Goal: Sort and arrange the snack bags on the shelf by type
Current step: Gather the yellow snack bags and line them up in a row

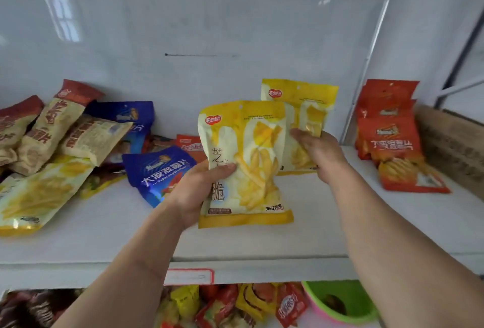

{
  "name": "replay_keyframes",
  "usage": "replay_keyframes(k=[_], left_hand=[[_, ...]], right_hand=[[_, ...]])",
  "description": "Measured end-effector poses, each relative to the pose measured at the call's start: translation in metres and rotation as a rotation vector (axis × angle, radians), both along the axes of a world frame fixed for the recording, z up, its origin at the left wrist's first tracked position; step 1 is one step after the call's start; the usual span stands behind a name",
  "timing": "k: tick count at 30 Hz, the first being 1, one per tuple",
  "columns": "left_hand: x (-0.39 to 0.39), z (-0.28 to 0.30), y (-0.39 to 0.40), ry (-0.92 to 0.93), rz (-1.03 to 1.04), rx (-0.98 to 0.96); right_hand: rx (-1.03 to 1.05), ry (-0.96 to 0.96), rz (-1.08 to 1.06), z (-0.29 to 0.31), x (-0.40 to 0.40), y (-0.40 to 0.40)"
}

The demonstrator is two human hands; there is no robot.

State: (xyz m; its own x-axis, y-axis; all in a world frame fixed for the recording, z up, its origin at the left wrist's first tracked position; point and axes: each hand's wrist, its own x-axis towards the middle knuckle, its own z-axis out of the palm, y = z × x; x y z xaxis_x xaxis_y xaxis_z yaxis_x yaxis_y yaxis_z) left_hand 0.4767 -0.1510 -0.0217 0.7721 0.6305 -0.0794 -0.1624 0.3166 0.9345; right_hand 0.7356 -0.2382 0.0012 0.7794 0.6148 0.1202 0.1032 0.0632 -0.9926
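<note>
Standing the glossy yellow fries bag [248, 162], gripped by the left hand [195, 194], flush before its upright twin [303, 107], which the right hand [320, 155] steadies mid-shelf [327, 223], should keep yellows together.

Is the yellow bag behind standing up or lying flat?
Standing up: the rear yellow bag has its top edge up, propped by the right hand.

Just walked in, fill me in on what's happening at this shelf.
A person is sorting snack bags. The left hand grips a yellow fries bag, held up off the shelf. The right hand holds a matching yellow bag upright behind it. Orange bags are grouped on the right; a mixed pile waits on the left.
</note>
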Motion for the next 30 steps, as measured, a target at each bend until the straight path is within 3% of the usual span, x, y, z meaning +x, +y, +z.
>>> replay_keyframes(k=[15, 30], left_hand=[[0.185, -0.006, -0.007, 0.011, 0.077, -0.003], [0.268, -0.03, 0.011, 0.139, 0.164, 0.116]], right_hand=[[0.043, -0.033, 0.059, -0.034, 0.187, -0.012], [0.006, 0.057, 0.009, -0.037, 0.225, 0.019]])
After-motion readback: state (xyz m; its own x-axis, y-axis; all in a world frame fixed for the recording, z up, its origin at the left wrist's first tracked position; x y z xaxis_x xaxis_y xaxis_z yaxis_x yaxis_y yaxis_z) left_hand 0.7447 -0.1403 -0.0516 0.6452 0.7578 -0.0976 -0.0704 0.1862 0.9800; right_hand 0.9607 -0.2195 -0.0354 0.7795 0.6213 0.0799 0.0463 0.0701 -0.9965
